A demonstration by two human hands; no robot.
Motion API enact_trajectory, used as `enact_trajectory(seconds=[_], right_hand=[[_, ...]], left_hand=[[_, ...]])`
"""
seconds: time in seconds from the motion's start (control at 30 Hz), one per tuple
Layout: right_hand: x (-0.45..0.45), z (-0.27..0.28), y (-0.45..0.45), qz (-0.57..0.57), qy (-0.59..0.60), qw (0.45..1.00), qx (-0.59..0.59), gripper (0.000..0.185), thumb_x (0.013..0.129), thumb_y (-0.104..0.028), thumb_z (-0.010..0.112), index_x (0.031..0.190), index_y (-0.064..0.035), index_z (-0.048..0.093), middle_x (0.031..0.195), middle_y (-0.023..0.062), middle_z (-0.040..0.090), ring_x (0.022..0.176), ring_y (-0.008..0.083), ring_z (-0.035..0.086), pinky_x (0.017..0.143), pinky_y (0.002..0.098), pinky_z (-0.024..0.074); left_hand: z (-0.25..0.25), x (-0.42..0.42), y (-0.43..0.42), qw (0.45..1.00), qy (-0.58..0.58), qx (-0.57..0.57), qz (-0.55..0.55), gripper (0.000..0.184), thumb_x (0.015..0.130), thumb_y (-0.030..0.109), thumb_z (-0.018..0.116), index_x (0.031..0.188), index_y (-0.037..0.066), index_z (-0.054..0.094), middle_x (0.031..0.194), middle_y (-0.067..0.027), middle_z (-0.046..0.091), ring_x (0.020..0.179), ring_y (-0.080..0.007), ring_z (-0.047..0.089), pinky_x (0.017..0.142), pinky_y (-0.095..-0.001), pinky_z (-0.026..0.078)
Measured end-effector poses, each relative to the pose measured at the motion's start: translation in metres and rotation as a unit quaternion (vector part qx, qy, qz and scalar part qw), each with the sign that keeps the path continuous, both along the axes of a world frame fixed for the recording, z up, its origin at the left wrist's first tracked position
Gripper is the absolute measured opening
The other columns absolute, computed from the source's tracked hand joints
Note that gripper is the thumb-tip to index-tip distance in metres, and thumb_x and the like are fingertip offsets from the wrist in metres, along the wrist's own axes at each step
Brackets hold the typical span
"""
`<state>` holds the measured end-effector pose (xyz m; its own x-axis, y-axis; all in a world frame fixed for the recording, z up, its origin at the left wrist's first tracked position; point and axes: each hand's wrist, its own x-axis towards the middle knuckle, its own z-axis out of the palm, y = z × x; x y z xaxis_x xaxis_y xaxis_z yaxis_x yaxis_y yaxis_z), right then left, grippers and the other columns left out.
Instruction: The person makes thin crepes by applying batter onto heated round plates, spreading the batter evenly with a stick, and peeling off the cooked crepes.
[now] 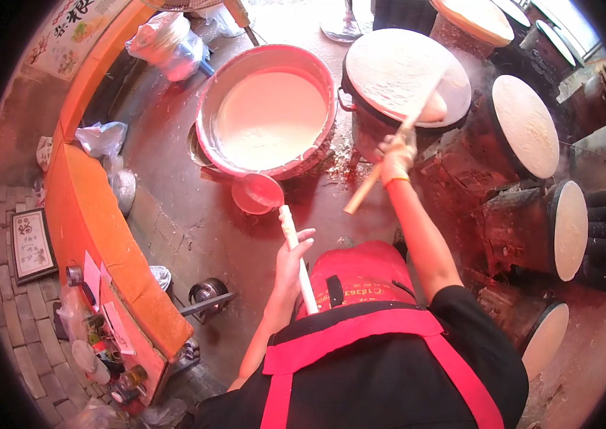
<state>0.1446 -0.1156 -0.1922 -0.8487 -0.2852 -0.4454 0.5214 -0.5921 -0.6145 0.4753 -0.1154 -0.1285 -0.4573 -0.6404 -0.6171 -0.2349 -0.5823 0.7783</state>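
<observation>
My left hand (290, 268) holds the long pale handle of a ladle (258, 191), its thumb sticking out. The reddish ladle bowl is by the near rim of a large basin (203, 107) of pale batter (271, 118). My right hand (397, 156), seemingly in a light glove, is closed around the wooden handle of a spreader (367, 189). The spreader's far end, blurred, lies over a round griddle (455, 96) coated with a white batter layer (396, 68). A thicker pale lump (434, 109) shows beside the blade at the griddle's right side.
Several more coated round griddles, including one (525, 125) and another (570, 229), curve along the right. An orange counter (103, 243) runs down the left, with bottles (131, 379) at its near end. A plastic-wrapped bucket (167, 46) stands at the back left.
</observation>
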Motion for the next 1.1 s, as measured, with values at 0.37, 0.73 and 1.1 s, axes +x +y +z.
enact_trajectory(seconds=[0.37, 0.73, 1.1], right_hand=[[-0.025, 0.001, 0.132, 0.235, 0.029, 0.949, 0.210, 0.029, 0.100, -0.044, 0.049, 0.123, -0.0254, 0.051, 0.062, -0.0048, 0.041, 0.041, 0.0065, 0.031, 0.035, 0.0227, 0.0242], [-0.130, -0.009, 0.211, 0.395, 0.066, 0.889, 0.225, 0.044, 0.099, -0.035, 0.052, 0.141, -0.0230, 0.048, 0.063, -0.0023, 0.046, 0.041, 0.0082, 0.034, 0.036, 0.0246, 0.0282], [-0.270, 0.003, 0.170, 0.368, 0.210, 0.859, 0.287, 0.042, 0.100, -0.028, 0.052, 0.141, -0.0196, 0.050, 0.069, -0.0046, 0.051, 0.047, 0.0056, 0.039, 0.041, 0.0229, 0.0336]], left_hand=[[0.014, -0.062, 0.032, 0.998, 0.009, -0.054, -0.016, 0.033, 0.085, 0.013, 0.066, 0.116, 0.004, 0.068, 0.127, -0.0067, 0.051, 0.101, -0.0085, 0.045, 0.087, -0.0236, 0.035], [0.033, -0.170, 0.082, 1.000, 0.021, -0.003, -0.016, 0.027, 0.085, 0.010, 0.066, 0.112, 0.004, 0.067, 0.083, 0.0065, 0.051, 0.080, -0.0048, 0.044, 0.074, -0.0215, 0.037], [0.055, -0.257, 0.134, 0.998, 0.050, 0.027, 0.036, 0.021, 0.096, 0.017, 0.062, 0.112, 0.004, 0.057, 0.073, 0.0007, 0.053, 0.054, -0.0043, 0.045, 0.044, -0.0195, 0.037]])
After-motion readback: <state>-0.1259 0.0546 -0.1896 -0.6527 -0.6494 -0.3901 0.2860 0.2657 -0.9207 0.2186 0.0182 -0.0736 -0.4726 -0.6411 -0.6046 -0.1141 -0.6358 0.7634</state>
